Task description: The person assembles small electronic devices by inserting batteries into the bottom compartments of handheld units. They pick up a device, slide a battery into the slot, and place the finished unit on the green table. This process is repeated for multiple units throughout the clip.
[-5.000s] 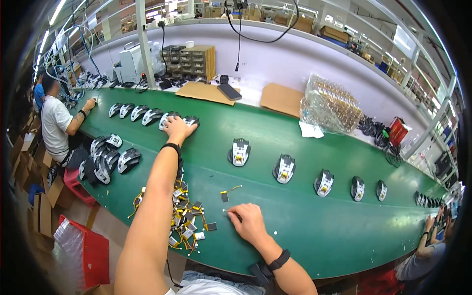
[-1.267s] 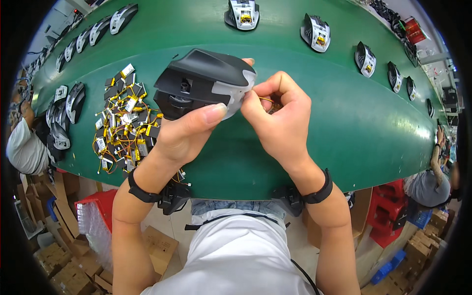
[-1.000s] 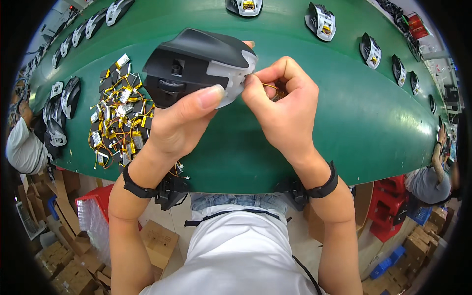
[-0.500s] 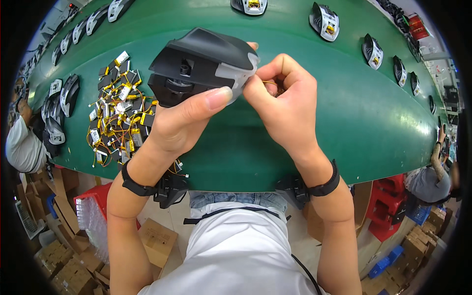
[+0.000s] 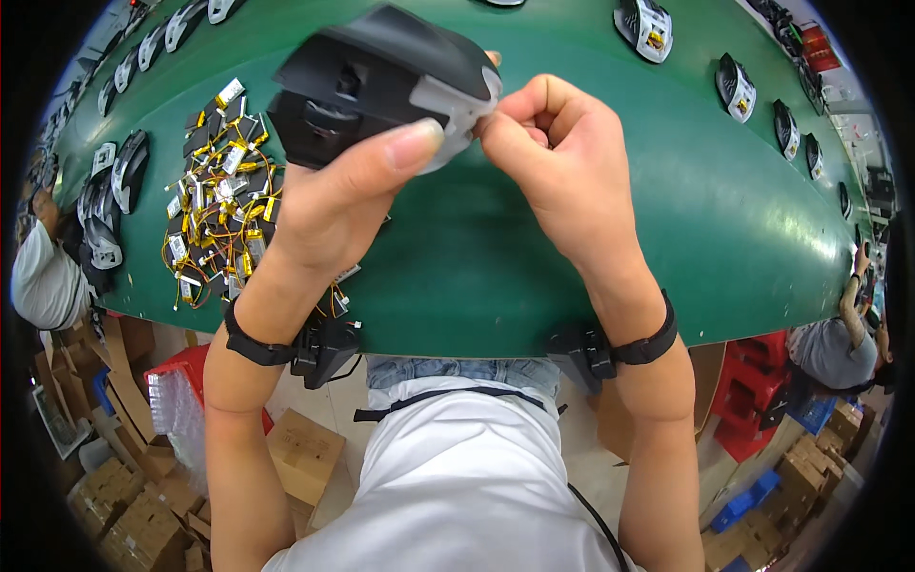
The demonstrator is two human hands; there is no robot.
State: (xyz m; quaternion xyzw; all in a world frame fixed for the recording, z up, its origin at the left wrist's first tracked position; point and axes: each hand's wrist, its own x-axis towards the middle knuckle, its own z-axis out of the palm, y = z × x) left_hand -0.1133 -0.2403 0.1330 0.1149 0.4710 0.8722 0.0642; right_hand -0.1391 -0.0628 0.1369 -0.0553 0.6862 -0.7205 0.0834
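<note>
My left hand (image 5: 338,195) is closed around a large computer mouse (image 5: 381,67), black with a pale grey lower part. The mouse is tilted, its scroll wheel end toward the left and slightly blurred. At the grey end, my right hand (image 5: 567,162) pinches thumb and forefinger together, touching the mouse's edge. A thin yellow wire showed in that pinch a moment ago; the fingers cover it now. To the left of my left hand lies a pile of small battery packs (image 5: 233,160), silver and black with yellow tape and thin wires.
Further mice stand along the green table (image 5: 743,248), such as one with its inside exposed (image 5: 645,30) and a cluster at the left (image 5: 100,205). People sit at both sides. Below the table edge are red stools (image 5: 753,386), cartons (image 5: 303,458) and a bubble-wrapped red bin (image 5: 181,381).
Both hands and the mouse have shifted up the picture, away from me. The yellow wire by my right fingers has gone out of sight. My grip on the mouse is the same.
</note>
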